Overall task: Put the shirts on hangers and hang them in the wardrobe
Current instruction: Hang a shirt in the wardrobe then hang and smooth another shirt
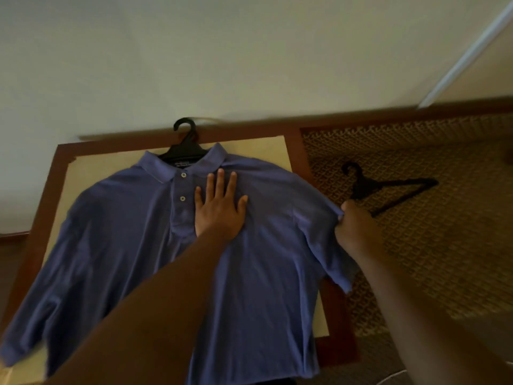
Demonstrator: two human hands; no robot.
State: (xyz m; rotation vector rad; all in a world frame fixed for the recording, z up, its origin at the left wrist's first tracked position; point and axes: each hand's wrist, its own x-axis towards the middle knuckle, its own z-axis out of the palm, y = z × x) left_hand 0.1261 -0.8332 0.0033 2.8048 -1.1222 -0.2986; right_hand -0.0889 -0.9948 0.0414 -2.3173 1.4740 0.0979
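Note:
A blue polo shirt [133,245] lies front up on a cream table top. A black hanger [184,147] sits inside its collar, hook pointing away from me. My left hand [219,209] presses flat on the chest, fingers straight, just right of the button placket. My right hand [352,226] pinches the shirt's right shoulder seam at the table's right edge. A second black hanger [388,190] lies bare on the woven surface to the right.
The table [55,173] has a red-brown wooden frame and stands against a pale wall [249,51]. To its right is a woven, patterned surface [430,259] with a wooden border. A light door or wardrobe edge [472,51] runs diagonally at top right.

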